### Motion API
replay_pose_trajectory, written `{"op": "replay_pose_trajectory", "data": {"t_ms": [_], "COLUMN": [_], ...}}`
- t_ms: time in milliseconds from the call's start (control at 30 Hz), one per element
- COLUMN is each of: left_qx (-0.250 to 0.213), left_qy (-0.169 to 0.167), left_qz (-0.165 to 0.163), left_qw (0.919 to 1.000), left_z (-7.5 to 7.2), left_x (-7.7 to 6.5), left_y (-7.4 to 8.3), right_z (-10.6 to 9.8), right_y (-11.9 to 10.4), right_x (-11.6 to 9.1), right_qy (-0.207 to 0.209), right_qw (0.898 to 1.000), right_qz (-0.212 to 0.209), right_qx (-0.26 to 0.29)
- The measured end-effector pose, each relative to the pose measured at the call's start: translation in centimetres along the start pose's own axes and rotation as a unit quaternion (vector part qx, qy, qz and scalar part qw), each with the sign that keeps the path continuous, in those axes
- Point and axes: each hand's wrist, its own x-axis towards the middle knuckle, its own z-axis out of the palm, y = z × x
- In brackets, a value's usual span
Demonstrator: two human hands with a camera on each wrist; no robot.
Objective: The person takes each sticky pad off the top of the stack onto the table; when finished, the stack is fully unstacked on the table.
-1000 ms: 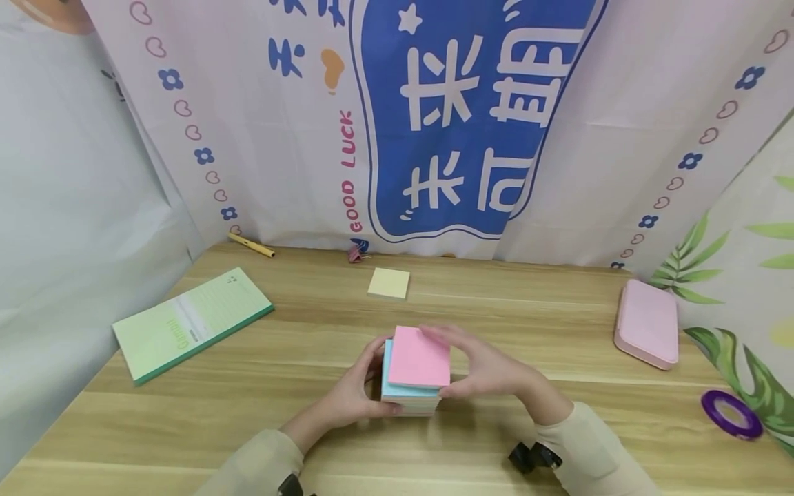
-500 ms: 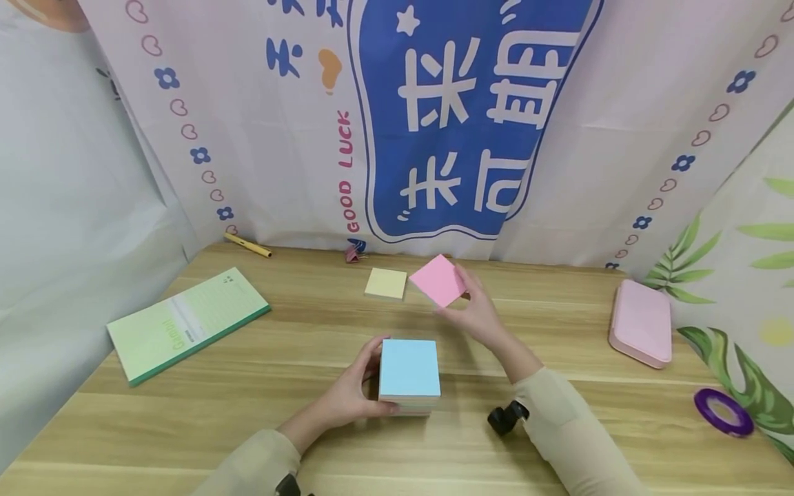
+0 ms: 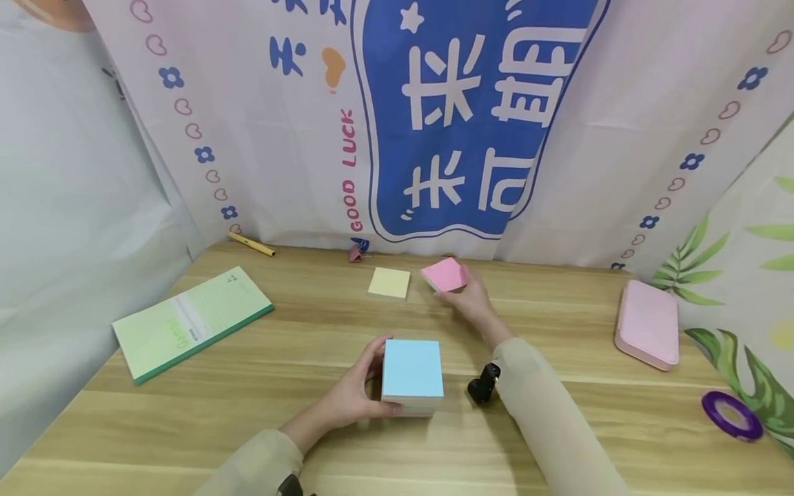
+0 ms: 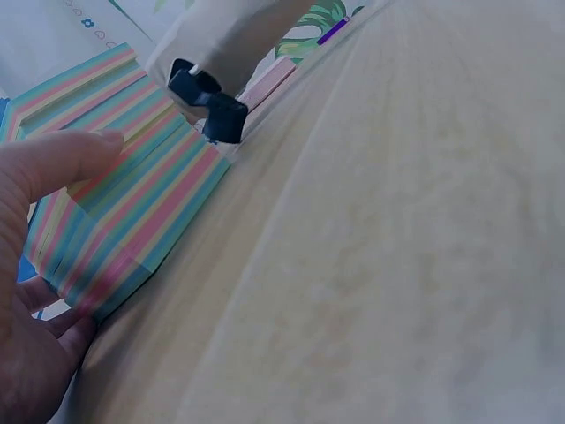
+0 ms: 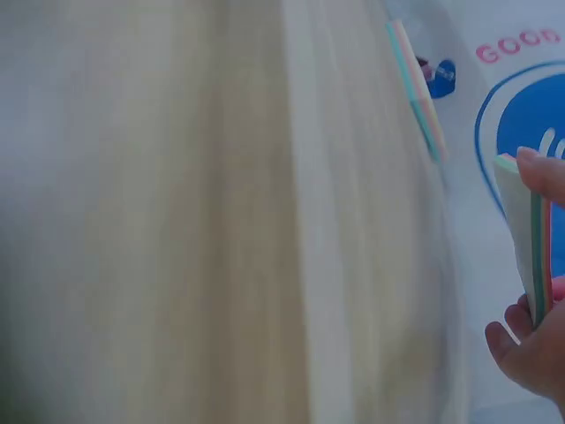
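My left hand [image 3: 356, 393] grips a tall stack of sticky notes [image 3: 412, 368] from its left side, thumb at the front and fingers behind. The stack is blue on top; in the left wrist view its sides [image 4: 141, 194] show pink, teal and yellow layers. Farther back, my right hand [image 3: 469, 295] pinches a pink-topped sticky note pad [image 3: 444, 274] at its right edge. In the right wrist view this thin pad [image 5: 528, 238] shows a pale underside and coloured layers, held between thumb and fingers. A yellow-topped sticky note pad [image 3: 389, 283] lies just left of it.
A green notepad [image 3: 192, 324] lies at the left, with a yellow pen [image 3: 251, 244] behind it. Small binder clips [image 3: 356, 251] sit by the back curtain [image 3: 298, 172]. A pink case [image 3: 647, 324] and a purple tape roll [image 3: 732, 415] are on the right.
My right hand has lifted the pink-topped pad off the stack and carried it to the back, beside the yellow pad, then lowered it. My left hand has stayed on the stack, now blue on top.
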Motion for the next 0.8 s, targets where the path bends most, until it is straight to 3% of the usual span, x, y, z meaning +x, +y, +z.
{"op": "replay_pose_trajectory", "data": {"t_ms": [367,467,700,800], "left_qx": [0.006,0.006,0.006,0.007], "left_qy": [-0.004,-0.003,-0.003,-0.003], "left_qz": [0.001,0.006,0.007,0.006], "left_qw": [1.0000,1.0000,1.0000,1.0000], "left_z": [-0.1,-0.1,-0.2,-0.2], "left_x": [0.1,0.1,0.0,-0.1], "left_y": [-0.2,-0.1,-0.1,0.0], "right_z": [1.4,1.7,2.5,3.0], "right_y": [1.8,1.9,1.3,0.8], "right_x": [1.5,1.6,1.2,1.0], "right_qy": [-0.018,-0.006,0.031,0.037], "right_qw": [0.999,0.999,0.987,0.983], "right_qz": [-0.027,-0.032,0.037,0.060], "right_qx": [-0.022,-0.041,-0.156,-0.171]}}
